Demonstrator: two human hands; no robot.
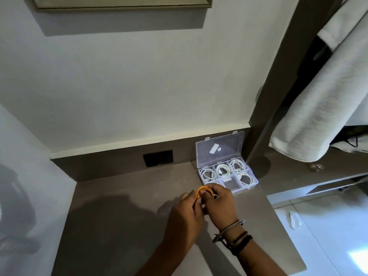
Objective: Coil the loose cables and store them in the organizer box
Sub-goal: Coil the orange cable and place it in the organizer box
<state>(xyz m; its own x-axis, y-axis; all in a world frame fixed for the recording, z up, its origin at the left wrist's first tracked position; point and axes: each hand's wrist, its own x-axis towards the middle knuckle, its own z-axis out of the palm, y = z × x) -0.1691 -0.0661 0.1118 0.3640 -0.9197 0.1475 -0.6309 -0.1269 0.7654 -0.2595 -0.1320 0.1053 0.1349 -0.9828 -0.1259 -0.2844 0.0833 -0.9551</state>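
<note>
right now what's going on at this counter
A person is coiling an orange cable with both hands, the left hand and right hand pinching it together above the counter. The clear box sits open behind them, with white cables already coiled in four compartments and one visible compartment holding no cable.

Dim, soft indoor light — dark shadows across the desk (119, 216), floor (338, 246) glare at right, wide-angle bending at edges.

A hotel-style bedroom nook: built-in grey desk (119, 216) with wall socket (158, 158), white bathrobe (318, 100) hanging in the open wardrobe alongside.
</note>
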